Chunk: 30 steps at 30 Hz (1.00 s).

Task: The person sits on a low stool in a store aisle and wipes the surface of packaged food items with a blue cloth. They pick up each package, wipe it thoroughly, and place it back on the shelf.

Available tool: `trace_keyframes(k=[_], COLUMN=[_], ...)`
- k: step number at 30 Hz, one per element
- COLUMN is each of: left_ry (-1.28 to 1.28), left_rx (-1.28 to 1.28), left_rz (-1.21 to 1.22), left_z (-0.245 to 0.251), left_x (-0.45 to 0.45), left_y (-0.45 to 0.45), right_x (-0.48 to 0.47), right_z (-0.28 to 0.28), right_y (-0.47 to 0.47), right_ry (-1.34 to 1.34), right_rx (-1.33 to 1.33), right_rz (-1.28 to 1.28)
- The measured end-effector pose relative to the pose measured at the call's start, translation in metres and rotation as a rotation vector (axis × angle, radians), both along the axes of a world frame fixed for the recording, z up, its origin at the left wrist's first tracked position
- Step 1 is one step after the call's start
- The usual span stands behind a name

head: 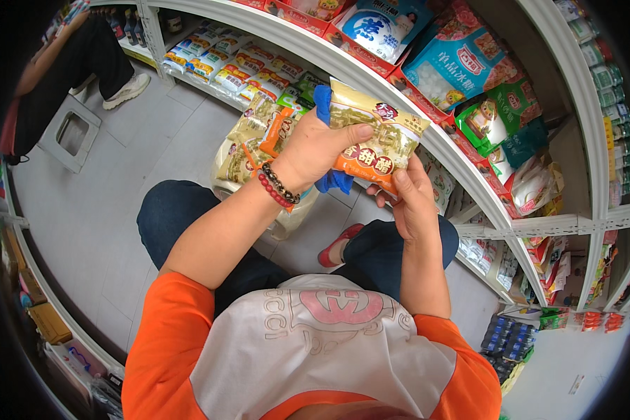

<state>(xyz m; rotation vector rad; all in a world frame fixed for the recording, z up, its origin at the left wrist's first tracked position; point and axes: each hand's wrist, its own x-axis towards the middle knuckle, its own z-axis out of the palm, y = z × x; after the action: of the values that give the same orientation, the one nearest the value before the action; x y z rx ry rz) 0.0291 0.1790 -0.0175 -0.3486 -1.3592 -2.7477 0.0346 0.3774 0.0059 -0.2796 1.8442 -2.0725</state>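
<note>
A gold and orange plastic pouch of vinegar (380,134) is held between both of my hands in front of the shelf. My left hand (312,149), with beaded bracelets at its wrist, has its thumb across the pouch's left side. A blue cloth (333,181) hangs behind the pouch, at my left fingers. At the pouch's lower right corner, my right hand (412,197) grips with thumb and fingers. Below my left hand, a pale container (220,184) on the floor bears several similar pouches (241,152).
Curved white shelving (467,152) runs along the front and right, with bagged sugar (451,65) above and rows of small bags (231,63) below. A grey stool (72,134) and a person in dark trousers (97,58) are at upper left. Boxes (50,323) line a lower-left shelf.
</note>
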Motion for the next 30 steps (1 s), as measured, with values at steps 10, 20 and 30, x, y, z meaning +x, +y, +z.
trace_keyframes(k=[10, 20, 30], left_ry=[0.0, -0.218, -0.463], left_rx=[-0.091, 0.026, -0.11], left_rz=[0.033, -0.024, 0.291], left_z=[0.007, -0.004, -0.022], left_x=[-0.001, -0.015, -0.036], left_y=[-0.005, -0.01, -0.074], right_x=[-0.012, -0.03, -0.068], right_z=[0.015, 0.001, -0.074], right_y=[-0.004, -0.008, 0.055], right_ry=[-0.064, -0.157, -0.378], right_rx=[0.047, -0.009, 0.157], right_rz=[0.014, -0.085, -0.446])
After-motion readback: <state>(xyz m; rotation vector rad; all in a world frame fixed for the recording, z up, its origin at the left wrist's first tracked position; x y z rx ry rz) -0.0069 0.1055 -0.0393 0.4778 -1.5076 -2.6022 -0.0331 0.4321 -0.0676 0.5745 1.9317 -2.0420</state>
